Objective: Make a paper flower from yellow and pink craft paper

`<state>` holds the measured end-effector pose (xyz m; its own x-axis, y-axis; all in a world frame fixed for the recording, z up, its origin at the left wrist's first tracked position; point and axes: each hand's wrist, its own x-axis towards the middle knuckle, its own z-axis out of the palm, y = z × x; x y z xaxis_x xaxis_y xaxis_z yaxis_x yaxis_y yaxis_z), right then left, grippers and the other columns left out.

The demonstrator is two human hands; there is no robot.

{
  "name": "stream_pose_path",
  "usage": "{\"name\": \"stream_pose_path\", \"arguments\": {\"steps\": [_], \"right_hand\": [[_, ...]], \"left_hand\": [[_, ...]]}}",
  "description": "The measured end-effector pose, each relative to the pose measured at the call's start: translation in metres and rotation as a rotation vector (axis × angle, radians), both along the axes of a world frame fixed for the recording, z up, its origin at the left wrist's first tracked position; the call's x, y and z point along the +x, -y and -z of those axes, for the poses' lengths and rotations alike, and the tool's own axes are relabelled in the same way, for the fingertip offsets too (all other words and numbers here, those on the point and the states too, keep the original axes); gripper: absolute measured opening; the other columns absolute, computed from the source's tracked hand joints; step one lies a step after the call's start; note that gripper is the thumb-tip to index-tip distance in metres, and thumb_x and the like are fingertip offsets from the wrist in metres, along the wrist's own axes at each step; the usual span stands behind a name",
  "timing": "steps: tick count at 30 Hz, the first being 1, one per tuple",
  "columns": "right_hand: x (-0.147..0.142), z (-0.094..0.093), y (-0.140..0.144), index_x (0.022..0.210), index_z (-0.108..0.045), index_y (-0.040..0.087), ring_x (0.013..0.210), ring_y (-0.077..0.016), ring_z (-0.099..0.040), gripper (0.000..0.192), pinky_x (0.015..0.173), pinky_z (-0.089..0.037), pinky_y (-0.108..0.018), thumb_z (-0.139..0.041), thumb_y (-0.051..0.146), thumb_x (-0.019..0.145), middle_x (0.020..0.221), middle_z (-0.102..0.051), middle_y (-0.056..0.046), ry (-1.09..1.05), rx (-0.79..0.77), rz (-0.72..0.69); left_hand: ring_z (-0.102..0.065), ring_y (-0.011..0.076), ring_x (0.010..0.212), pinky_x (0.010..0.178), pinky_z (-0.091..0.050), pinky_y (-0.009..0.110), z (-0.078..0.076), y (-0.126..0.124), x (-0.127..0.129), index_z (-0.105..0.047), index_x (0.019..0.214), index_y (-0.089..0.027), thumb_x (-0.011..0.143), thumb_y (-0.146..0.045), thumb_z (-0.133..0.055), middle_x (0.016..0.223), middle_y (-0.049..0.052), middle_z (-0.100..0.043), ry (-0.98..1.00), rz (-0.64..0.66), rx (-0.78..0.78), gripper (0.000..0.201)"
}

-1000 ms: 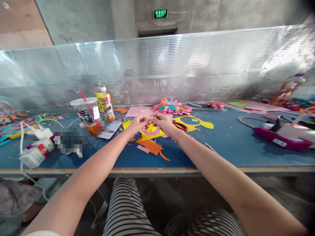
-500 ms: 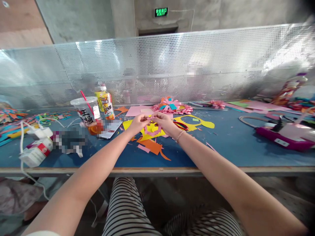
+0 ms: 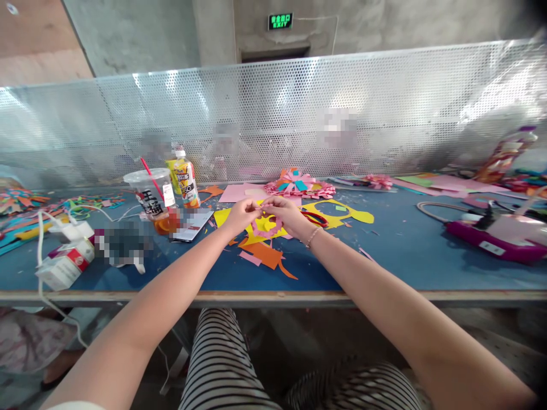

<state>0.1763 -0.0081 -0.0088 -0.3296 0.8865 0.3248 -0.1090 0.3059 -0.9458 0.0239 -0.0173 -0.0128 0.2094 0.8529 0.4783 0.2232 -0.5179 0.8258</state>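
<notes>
while an orange scrap (image 3: 265, 254) lies nearest you, the notched pink paper strip (image 3: 268, 233) curves just beyond, over yellow paper (image 3: 222, 217); likely light, limp and easily torn, it calls for a gentle pinch on its band, not its notches. your left hand (image 3: 242, 215) and right hand (image 3: 286, 213) grip its far side between fingertips. behind sits a pink paper flower (image 3: 294, 184).

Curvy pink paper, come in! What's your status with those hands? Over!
Left hand, right hand: pinching, close together. Curvy pink paper: held over yellow paper. Clutter: red handle beside right hand.
</notes>
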Motion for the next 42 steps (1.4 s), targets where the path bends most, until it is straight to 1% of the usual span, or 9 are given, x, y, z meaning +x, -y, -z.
{"name": "stream_pose_path", "arguments": {"steps": [4, 10, 14, 17, 20, 24, 31, 35, 42], "right_hand": [[-0.0007, 0.0011, -0.0016, 0.067, -0.059, 0.017, 0.055, -0.0086, -0.055, 0.014, 0.047, -0.036, -0.018, -0.067, 0.025, 0.059, 0.059, -0.059, 0.001, -0.041, -0.035, 0.003], [-0.0012, 0.0017, -0.0033, 0.060, -0.061, 0.016, 0.050, -0.0075, -0.053, 0.011, 0.052, -0.041, -0.021, -0.070, 0.018, 0.053, 0.055, -0.060, 0.002, -0.136, -0.038, -0.026], [0.0000, 0.0023, -0.0048, 0.063, -0.061, 0.016, 0.054, -0.0081, -0.055, 0.016, 0.055, -0.044, -0.021, -0.072, 0.021, 0.054, 0.060, -0.062, 0.001, -0.111, -0.029, -0.098], [0.0010, 0.0028, -0.0063, 0.067, -0.060, 0.016, 0.054, -0.0085, -0.055, 0.019, 0.054, -0.045, -0.021, -0.072, 0.026, 0.057, 0.060, -0.060, 0.002, -0.081, -0.041, -0.147], [0.0009, 0.0025, -0.0065, 0.066, -0.057, 0.017, 0.049, -0.0069, -0.052, 0.019, 0.049, -0.045, -0.020, -0.068, 0.032, 0.062, 0.058, -0.057, 0.002, -0.097, -0.065, -0.130], [-0.0010, 0.0011, -0.0050, 0.061, -0.053, 0.017, 0.048, -0.0062, -0.050, 0.021, 0.046, -0.042, -0.018, -0.066, 0.034, 0.064, 0.058, -0.056, 0.002, -0.097, -0.106, -0.050], [-0.0013, 0.0009, -0.0043, 0.063, -0.054, 0.017, 0.051, -0.0076, -0.052, 0.017, 0.051, -0.044, -0.020, -0.066, 0.028, 0.061, 0.054, -0.054, 0.002, -0.060, -0.068, -0.049], [-0.0006, 0.0019, -0.0053, 0.063, -0.055, 0.017, 0.052, -0.0083, -0.052, 0.017, 0.053, -0.044, -0.021, -0.066, 0.028, 0.061, 0.051, -0.053, 0.002, -0.039, -0.029, -0.063], [-0.0004, 0.0009, -0.0060, 0.063, -0.055, 0.016, 0.052, -0.0088, -0.054, 0.016, 0.049, -0.044, -0.021, -0.064, 0.029, 0.062, 0.057, -0.058, 0.000, 0.040, 0.012, -0.057]], "left_hand": [[-0.054, 0.0083, 0.055, 0.058, -0.042, 0.021, -0.0011, 0.0031, 0.0031, -0.050, 0.062, -0.015, 0.067, -0.021, -0.056, 0.054, -0.003, -0.054, 0.053, 0.032, -0.043, 0.010], [-0.046, 0.0050, 0.040, 0.061, -0.045, 0.023, 0.0007, 0.0041, 0.0055, -0.048, 0.060, -0.016, 0.066, -0.014, -0.051, 0.040, -0.008, -0.042, 0.209, 0.107, -0.199, 0.007], [-0.050, 0.0072, 0.043, 0.051, -0.042, 0.020, 0.0022, 0.0011, 0.0044, -0.045, 0.057, -0.016, 0.063, -0.013, -0.051, 0.041, -0.007, -0.041, 0.281, 0.070, -0.281, 0.010], [-0.051, 0.0082, 0.045, 0.042, -0.037, 0.018, 0.0020, -0.0002, 0.0031, -0.047, 0.061, -0.016, 0.063, -0.015, -0.052, 0.049, -0.004, -0.049, 0.240, 0.000, -0.256, 0.006], [-0.052, 0.0079, 0.047, 0.040, -0.035, 0.017, 0.0010, 0.0003, 0.0026, -0.049, 0.064, -0.016, 0.064, -0.017, -0.053, 0.057, -0.002, -0.055, 0.149, -0.045, -0.187, 0.004], [-0.049, 0.0067, 0.048, 0.043, -0.034, 0.017, -0.0010, 0.0040, 0.0034, -0.050, 0.065, -0.015, 0.063, -0.018, -0.054, 0.058, -0.002, -0.052, 0.011, -0.037, -0.047, 0.005], [-0.041, 0.0063, 0.049, 0.047, -0.032, 0.019, -0.0025, 0.0080, 0.0040, -0.050, 0.063, -0.016, 0.064, -0.020, -0.053, 0.055, -0.005, -0.047, -0.083, -0.085, 0.074, 0.005], [-0.043, 0.0069, 0.051, 0.049, -0.034, 0.019, -0.0037, 0.0085, 0.0037, -0.050, 0.062, -0.016, 0.064, -0.019, -0.052, 0.056, -0.004, -0.050, -0.095, -0.102, 0.067, 0.004], [-0.052, 0.0086, 0.053, 0.052, -0.039, 0.020, -0.0029, 0.0072, 0.0047, -0.051, 0.058, -0.015, 0.061, -0.015, -0.052, 0.054, -0.002, -0.055, 0.038, -0.067, -0.077, 0.003]]}}
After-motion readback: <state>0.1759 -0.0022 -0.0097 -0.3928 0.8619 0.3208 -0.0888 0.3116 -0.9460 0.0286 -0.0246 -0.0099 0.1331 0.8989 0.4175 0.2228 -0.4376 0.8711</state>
